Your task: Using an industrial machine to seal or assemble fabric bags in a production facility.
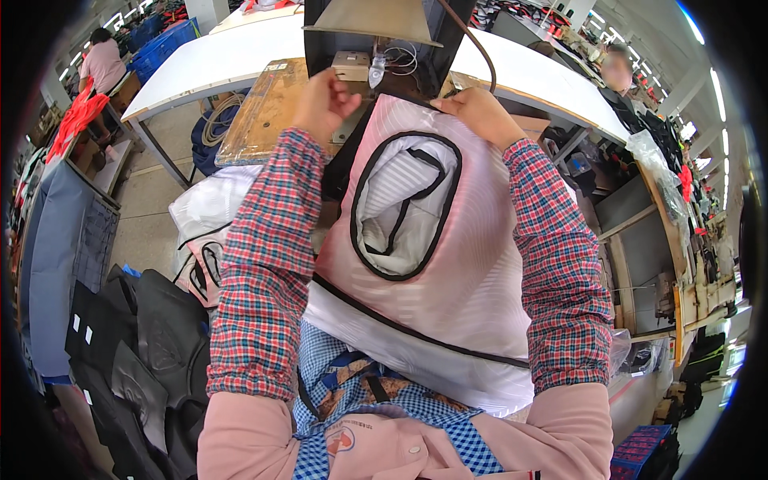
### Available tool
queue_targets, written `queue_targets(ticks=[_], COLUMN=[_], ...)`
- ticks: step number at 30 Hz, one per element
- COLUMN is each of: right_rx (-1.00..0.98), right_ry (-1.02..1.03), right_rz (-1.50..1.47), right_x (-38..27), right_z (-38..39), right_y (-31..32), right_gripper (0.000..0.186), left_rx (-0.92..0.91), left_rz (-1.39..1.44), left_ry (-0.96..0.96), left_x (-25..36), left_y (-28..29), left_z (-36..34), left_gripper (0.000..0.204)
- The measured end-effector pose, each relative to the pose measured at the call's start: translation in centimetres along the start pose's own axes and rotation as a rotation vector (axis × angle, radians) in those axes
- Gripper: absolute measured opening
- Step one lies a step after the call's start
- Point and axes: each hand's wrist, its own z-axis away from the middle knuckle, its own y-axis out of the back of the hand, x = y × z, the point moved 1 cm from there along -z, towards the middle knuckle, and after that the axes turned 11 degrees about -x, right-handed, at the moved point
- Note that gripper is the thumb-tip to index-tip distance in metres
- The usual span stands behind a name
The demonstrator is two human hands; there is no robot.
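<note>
1. A pink-and-white, black-trimmed fabric piece (448,304), before the dark metal machine (372,20), is pinched by the right hand (480,112).
2. The left hand (324,108) is loosely curled; whether anything is held cannot be told.
3. Edge positioning seems in hand; steady alignment is called for.

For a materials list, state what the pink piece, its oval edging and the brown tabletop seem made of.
Pink piece: probably thin synthetic fabric, softly shiny with fine stripes. Oval edging: likely fabric tape, matte black, bending smoothly. Brown tabletop: apparently wood, worn-looking, from its patchy tone.
</note>
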Motion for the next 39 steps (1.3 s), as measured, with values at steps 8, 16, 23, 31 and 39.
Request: queue_targets(ticks=[8, 16, 23, 31, 39], right_rx=[-0.282, -0.814, -0.514, -0.18, 0.077], right_ry=[0.515, 0.079, 0.218, 0.222, 0.124], right_rz=[0.593, 0.183, -0.322, -0.01, 0.148], right_x=[3.1, -1.4, -6.0, -9.8, -5.3], right_z=[6.0, 11.2, 18.0, 28.0, 23.5], right_y=[-1.7, -13.6, -7.5, -0.1, -3.9], right_gripper=[0.033, 0.034, 0.042, 0.031, 0.02], left_rx=[-0.506, -1.34, -1.008, -0.609, -0.598], left_rz=[-1.787, -1.522, -0.969, -0.166, -0.831], left_ry=[-0.483, -0.218, 0.146, 0.656, 0.165], left_x=[0.9, -5.0, -9.3, -11.8, -9.6], left_y=[1.1, 0.1, 0.3, 0.4, -1.0], left_z=[18.6, 33.7, 27.9, 21.9, 21.9], left_gripper=[0.054, 0.035, 0.024, 0.028, 0.03])
